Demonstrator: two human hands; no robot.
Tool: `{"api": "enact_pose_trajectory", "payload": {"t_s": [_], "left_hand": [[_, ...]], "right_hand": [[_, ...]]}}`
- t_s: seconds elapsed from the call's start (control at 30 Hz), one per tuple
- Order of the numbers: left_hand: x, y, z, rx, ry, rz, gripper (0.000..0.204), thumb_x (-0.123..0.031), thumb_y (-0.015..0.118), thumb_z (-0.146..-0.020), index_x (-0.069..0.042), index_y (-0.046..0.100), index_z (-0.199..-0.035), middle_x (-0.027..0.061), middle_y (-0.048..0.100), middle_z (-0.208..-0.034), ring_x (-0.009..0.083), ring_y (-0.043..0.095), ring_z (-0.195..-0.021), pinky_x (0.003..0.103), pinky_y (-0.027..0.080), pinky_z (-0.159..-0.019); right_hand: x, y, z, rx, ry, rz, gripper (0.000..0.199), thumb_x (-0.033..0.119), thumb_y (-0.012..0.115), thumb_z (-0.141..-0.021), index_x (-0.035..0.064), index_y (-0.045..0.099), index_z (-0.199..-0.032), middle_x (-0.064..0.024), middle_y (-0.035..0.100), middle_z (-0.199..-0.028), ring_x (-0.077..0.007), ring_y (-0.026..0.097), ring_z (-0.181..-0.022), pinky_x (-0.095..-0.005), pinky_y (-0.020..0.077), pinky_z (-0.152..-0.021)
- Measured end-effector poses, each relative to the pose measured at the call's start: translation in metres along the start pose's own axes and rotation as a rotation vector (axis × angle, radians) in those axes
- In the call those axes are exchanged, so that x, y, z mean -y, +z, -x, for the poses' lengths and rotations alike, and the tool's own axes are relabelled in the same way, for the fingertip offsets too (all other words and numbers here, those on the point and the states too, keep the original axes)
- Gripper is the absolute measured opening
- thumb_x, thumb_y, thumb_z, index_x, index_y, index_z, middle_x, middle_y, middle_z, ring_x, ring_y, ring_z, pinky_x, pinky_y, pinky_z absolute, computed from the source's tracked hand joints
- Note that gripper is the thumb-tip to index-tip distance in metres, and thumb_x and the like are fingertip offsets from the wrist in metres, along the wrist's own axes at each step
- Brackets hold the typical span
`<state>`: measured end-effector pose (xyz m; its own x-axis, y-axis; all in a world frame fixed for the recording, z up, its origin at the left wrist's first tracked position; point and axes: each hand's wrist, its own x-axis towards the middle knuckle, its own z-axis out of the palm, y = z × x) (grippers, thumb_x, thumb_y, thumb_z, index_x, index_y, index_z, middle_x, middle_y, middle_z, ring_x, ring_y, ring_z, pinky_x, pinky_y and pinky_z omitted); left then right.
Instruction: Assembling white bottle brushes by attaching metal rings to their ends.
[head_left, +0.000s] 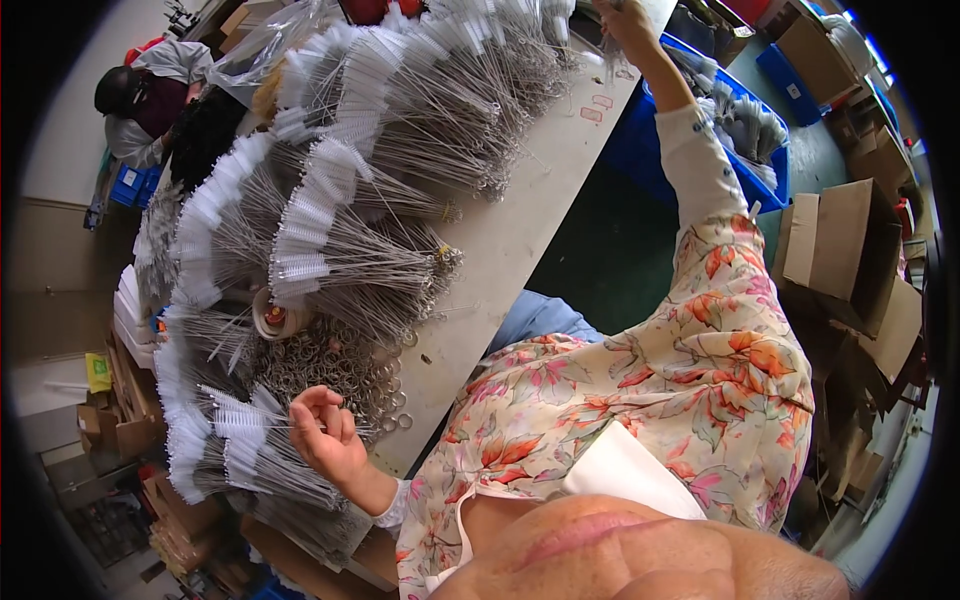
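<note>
My left hand point(328, 440) is held palm up, fingers loosely curled and apart, with nothing I can see in them. It hovers by a heap of small metal rings point(335, 360) and a bundle of wire brushes point(245, 420) with white bristles and thin steel stems. At the far end of the table my stretched right hand point(628, 28) is closed around what look like wire brushes point(608, 52); they are small and partly hidden there. Large fanned bundles of wire brushes point(320, 225) cover much of the table point(540, 200).
A white roll point(278, 315) stands among the brushes. Right of the table, a blue bin point(775, 175) holds more brushes. Cardboard boxes point(845, 250) are stacked on the right. Another person point(150, 100) works across the table at the far left, beside clear plastic bags point(285, 45).
</note>
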<state>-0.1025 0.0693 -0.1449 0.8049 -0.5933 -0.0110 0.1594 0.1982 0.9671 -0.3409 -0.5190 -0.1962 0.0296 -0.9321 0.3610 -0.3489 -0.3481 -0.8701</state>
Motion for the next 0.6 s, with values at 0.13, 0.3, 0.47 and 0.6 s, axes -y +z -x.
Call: {"api": "enact_pose_trajectory", "payload": {"t_s": [0.13,0.3,0.47,0.6], "left_hand": [[0.001,0.003,-0.003,-0.007,-0.010,0.003,0.035,-0.030,0.046,-0.092,0.004,0.056,-0.091,0.0050,0.053,-0.071,0.0006,0.020,-0.039,0.017,0.014,-0.034],[0.004,-0.002,0.001,-0.059,0.007,-0.022,0.032,-0.027,0.046,-0.092,0.004,0.056,-0.091,0.0057,0.054,-0.073,0.0005,0.019,-0.039,0.017,0.014,-0.034],[-0.004,-0.014,0.001,-0.106,0.026,-0.019,0.031,-0.025,0.046,-0.093,0.004,0.056,-0.091,0.0062,0.054,-0.074,0.0004,0.020,-0.040,0.017,0.014,-0.034],[-0.015,-0.020,0.000,-0.115,0.075,-0.023,0.031,-0.025,0.045,-0.093,0.004,0.055,-0.091,0.0071,0.054,-0.075,0.0005,0.020,-0.040,0.017,0.014,-0.034]], "right_hand": [[-0.064,0.046,-0.079,0.155,0.144,0.251,0.036,0.038,0.061,-0.081,0.0028,0.056,-0.090,-0.0068,0.057,-0.070,-0.0147,0.052,-0.062,-0.0295,0.0413,-0.056],[-0.029,0.112,0.004,0.065,0.227,0.597,0.071,0.039,0.057,-0.076,0.0055,0.028,-0.131,-0.0213,0.040,-0.125,-0.0369,0.039,-0.114,-0.0468,0.0315,-0.094],[-0.015,0.072,0.005,0.054,0.208,0.428,0.091,0.041,0.063,-0.069,0.0033,0.017,-0.137,-0.0258,0.034,-0.132,-0.0399,0.031,-0.124,-0.0404,0.0283,-0.102],[-0.037,0.066,-0.008,0.026,0.081,0.329,0.092,0.039,0.068,-0.068,-0.0017,0.019,-0.135,-0.0282,0.044,-0.122,-0.0357,0.043,-0.117,-0.0366,0.0334,-0.098]]}}
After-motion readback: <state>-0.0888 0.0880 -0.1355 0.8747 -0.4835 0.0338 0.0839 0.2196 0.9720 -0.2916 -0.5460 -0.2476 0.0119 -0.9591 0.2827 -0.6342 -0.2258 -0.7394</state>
